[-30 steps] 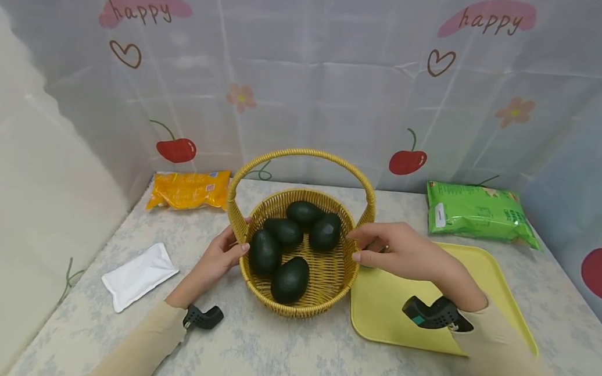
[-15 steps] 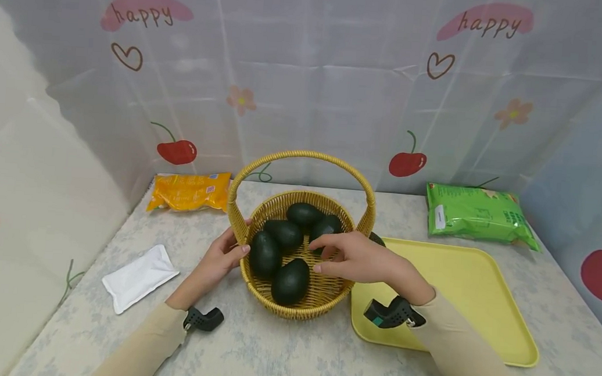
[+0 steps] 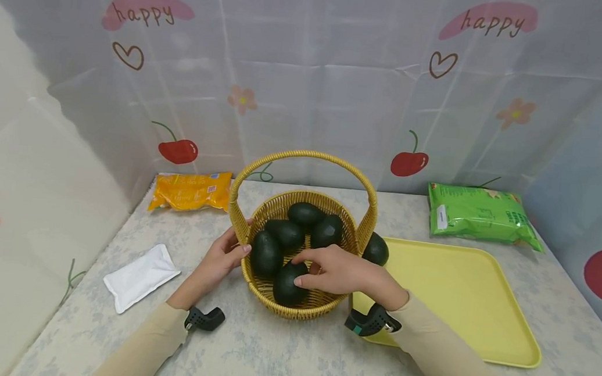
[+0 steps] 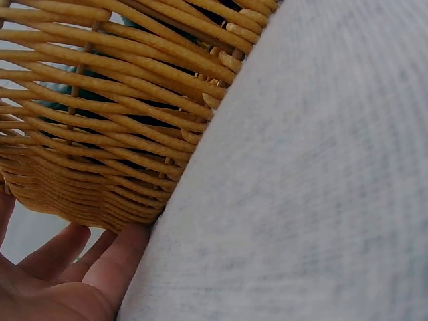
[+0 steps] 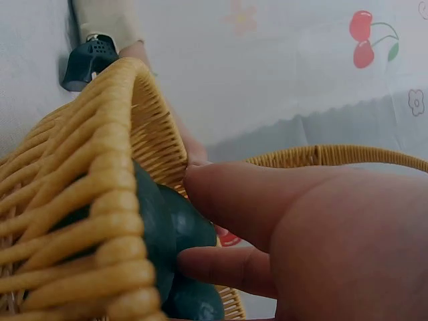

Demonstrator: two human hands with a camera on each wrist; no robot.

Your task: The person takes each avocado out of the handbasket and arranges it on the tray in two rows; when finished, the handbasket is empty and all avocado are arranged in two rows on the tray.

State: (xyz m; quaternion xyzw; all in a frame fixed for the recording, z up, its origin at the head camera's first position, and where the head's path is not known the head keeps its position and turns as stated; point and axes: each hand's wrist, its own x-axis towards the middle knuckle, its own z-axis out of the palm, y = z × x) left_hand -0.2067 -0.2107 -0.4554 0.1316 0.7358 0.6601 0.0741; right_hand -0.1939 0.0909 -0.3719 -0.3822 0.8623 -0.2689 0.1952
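Observation:
A yellow wicker basket (image 3: pixel 294 312) with a tall arched handle holds several dark green avocados (image 3: pixel 285 235). My left hand (image 3: pixel 221 259) grips the basket's left side, thumb over the rim and fingers along the outer wall. In the left wrist view, fingertips meet the woven wall (image 4: pixel 100 160) low down near the cloth. My right hand (image 3: pixel 338 270) reaches in over the right rim. Its thumb and forefinger, spread apart, come right to the front avocado (image 3: pixel 285 292). The right wrist view shows one fingertip against dark green skin. Another avocado (image 3: pixel 377 250) lies outside the basket, on its right.
A yellow tray (image 3: pixel 450 297) lies to the right, its left edge partly behind the basket. Behind it is a green packet (image 3: pixel 479 215). An orange packet (image 3: pixel 190 191) and a white pouch (image 3: pixel 140 277) lie on the left of the cloth-covered table (image 3: pixel 247 359).
My right hand has moved left from beside the outer avocado, over the rim, to the front avocado inside the basket. My left hand has stayed on the basket.

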